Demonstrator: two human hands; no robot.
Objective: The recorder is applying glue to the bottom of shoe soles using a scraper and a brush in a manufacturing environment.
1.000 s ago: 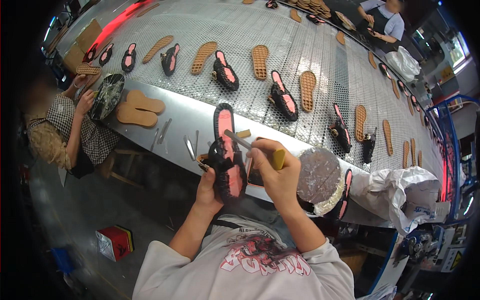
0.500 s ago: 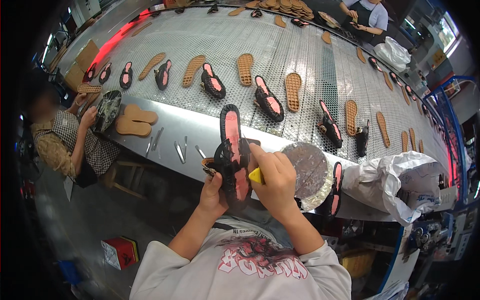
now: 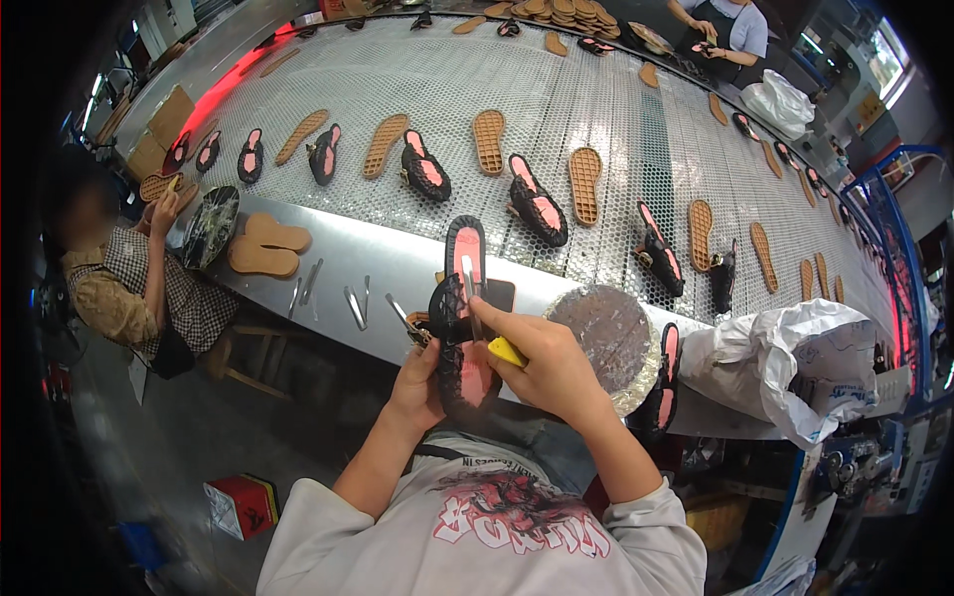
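My left hand [image 3: 416, 382] is wrapped round the near part of a black shoe upper [image 3: 459, 389], its pink underside facing up. A shiny buckle-like ornament [image 3: 417, 326] sticks out at its left side. In my right hand [image 3: 547, 363] is a slim metal tool [image 3: 469, 283] with a yellow part [image 3: 508, 351] showing below the fingers. My index finger lies along the metal strip, which is over the pink underside near its middle. Whether the tip touches it I cannot tell. The shoe is held above the near edge of the metal table [image 3: 348, 238].
A round, crusted pan [image 3: 604, 343] stands right of my hand, beside another black upper [image 3: 668, 382] and a white sack [image 3: 785, 363]. Uppers and tan soles [image 3: 585, 187] line the mesh conveyor [image 3: 447, 109]. Metal strips [image 3: 355, 306] lie left. A co-worker [image 3: 119, 268] sits at left; another person [image 3: 725, 35] is far right.
My right hand has shifted slightly, bringing the metal strip from the shoe's right edge over the pink underside. The co-worker at left has raised a hand over a sole.
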